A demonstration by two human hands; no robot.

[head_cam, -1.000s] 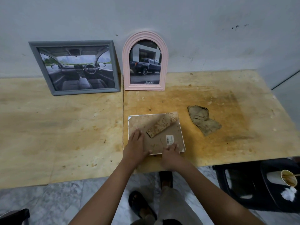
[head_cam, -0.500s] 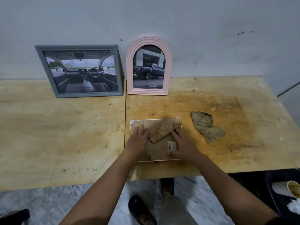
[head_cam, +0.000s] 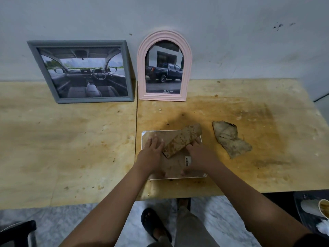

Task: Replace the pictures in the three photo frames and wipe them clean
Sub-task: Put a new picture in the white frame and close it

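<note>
1. Centre of the view: the white frame [head_cam: 200, 176] lies face down on the table [head_cam: 71, 148], with its brown backing [head_cam: 175, 166] up and its stand [head_cam: 181, 140] slanting across.
2. The left hand [head_cam: 153, 150] lies flat on the backing's left half, fingers straight and spread.
3. The right hand [head_cam: 201, 154] presses the right half, fingers stretched beside the stand (tips partly hidden).
4. A crumpled cloth [head_cam: 229, 139] lies just to the right.
5. Upper left, the grey frame [head_cam: 76, 44] and the pink arched frame [head_cam: 162, 97] lean against the wall.
</note>
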